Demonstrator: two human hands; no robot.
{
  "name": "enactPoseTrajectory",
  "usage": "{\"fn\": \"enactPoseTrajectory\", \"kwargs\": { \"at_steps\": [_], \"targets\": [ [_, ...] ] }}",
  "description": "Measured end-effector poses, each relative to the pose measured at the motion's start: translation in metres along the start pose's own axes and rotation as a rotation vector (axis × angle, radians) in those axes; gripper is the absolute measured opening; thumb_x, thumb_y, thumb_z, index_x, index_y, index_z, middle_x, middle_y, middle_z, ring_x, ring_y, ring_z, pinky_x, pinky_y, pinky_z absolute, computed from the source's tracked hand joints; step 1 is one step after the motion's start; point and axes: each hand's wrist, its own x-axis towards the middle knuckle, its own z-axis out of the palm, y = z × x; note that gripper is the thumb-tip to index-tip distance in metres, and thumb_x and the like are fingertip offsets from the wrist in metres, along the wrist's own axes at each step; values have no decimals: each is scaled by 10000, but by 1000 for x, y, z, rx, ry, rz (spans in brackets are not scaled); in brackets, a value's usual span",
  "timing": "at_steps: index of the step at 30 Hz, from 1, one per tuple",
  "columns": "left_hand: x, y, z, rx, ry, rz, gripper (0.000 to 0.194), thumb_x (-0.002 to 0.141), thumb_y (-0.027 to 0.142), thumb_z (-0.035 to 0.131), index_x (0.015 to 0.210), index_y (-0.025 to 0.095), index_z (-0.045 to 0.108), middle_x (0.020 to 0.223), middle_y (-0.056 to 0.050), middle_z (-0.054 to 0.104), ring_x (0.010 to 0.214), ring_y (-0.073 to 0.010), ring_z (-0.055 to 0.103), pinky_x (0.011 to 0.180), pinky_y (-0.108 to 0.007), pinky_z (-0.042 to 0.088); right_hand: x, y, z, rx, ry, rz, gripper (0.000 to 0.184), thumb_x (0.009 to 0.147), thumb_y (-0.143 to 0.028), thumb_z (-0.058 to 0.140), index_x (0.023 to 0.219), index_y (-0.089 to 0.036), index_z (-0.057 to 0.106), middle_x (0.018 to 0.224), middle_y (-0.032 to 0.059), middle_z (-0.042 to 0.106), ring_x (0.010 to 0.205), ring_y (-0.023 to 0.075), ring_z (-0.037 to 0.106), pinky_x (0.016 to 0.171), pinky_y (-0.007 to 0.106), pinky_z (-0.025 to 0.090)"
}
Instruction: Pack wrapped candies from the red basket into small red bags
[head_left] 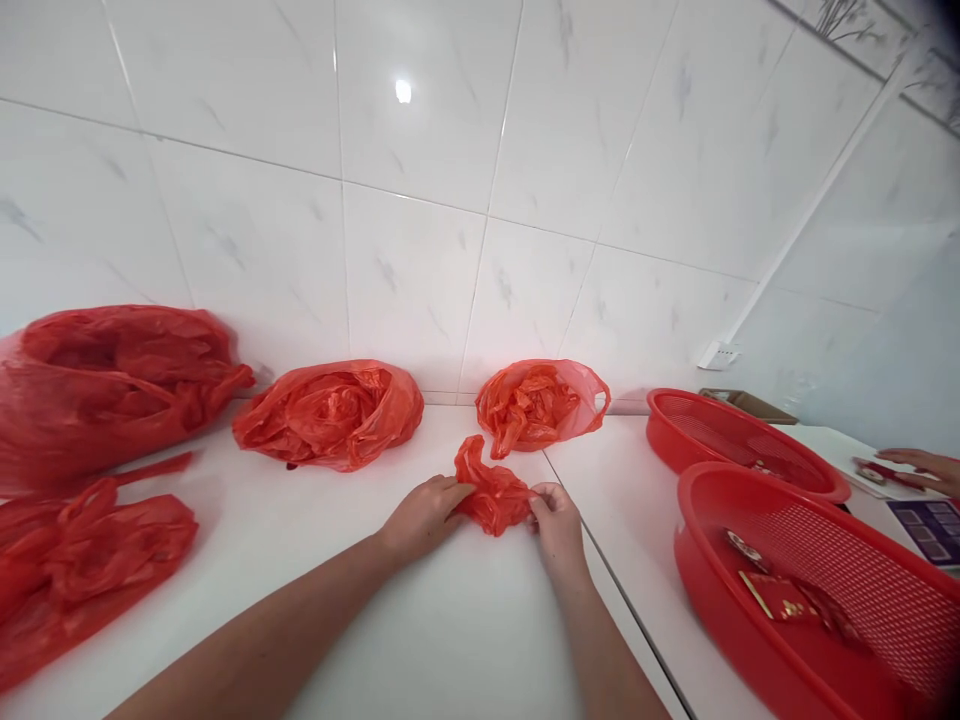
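Observation:
A small crumpled red plastic bag [491, 497] is held between my two hands, just above or on the white table. My left hand [426, 515] grips its left side, thumb and fingers closed on the film. On the other side my right hand [553, 520] pinches the bag's right edge with bent fingers. Behind it, by the wall, sits an open red bag [589, 388] with crumpled red bags inside. Another such red bag [401, 405] stands to the left of it.
A large stuffed red bag [112, 390] and a loose red bag [120, 545] lie at the left. Two red plastic baskets [705, 570] with small packets stand at the right. Beyond them, another person's hand [919, 468] is over a white scale-like device. A seam runs across the table [420, 640].

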Motion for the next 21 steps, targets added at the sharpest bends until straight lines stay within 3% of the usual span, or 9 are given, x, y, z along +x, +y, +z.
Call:
{"fn": "enactPoseTrajectory", "kwargs": {
  "at_steps": [4,7,10,14,16,18,21],
  "targets": [
    [1,1,-5,70,-33,61,228,864,126,434,876,218,642,833,-32,643,794,-181,593,754,-307,455,2,4,-6,88,53,23,178,725,-343,557,820,-197,522,647,-39,534,509,106,480,482,240,411],
    [1,8,-12,112,-28,106,186,861,158,478,768,195,635,967,-77,638,919,-226,569,798,-361,426,3,6,-11,114,118,36,200,722,-351,556,844,-195,526,659,-32,540,542,114,505,502,245,434],
    [1,15,-17,119,-25,195,191,878,174,477,766,207,628,1162,-62,606,1105,-252,499,909,-409,360,5,5,-17,89,154,48,277,716,-408,562,875,-183,534,681,-10,568,583,141,553,522,264,459],
    [-1,17,-13,112,-34,277,209,890,153,450,808,210,633,938,-47,665,969,-210,566,947,-418,344,-5,-10,-18,-34,226,19,407,738,-507,580,984,-183,555,925,51,621,740,173,592,615,279,470],
    [-1,15,-8,100,-35,286,202,885,152,454,844,209,642,933,-52,669,940,-202,587,949,-408,366,-18,-21,-14,-131,270,-41,372,773,-531,556,930,-195,561,921,43,616,772,174,565,651,272,443],
    [-2,14,-4,88,-40,300,178,879,177,475,871,203,651,1107,-78,646,1049,-220,573,968,-394,384,-32,-30,-7,-262,217,-113,349,820,-535,498,893,-200,565,838,30,618,758,178,552,671,276,424],
    [-4,16,0,26,-65,343,175,846,196,532,970,173,654,1330,-124,532,1273,-278,438,1056,-408,346,-45,-34,5,-440,59,-110,454,785,-538,547,1093,-205,547,913,46,644,780,204,585,678,294,436]
  ]
}}
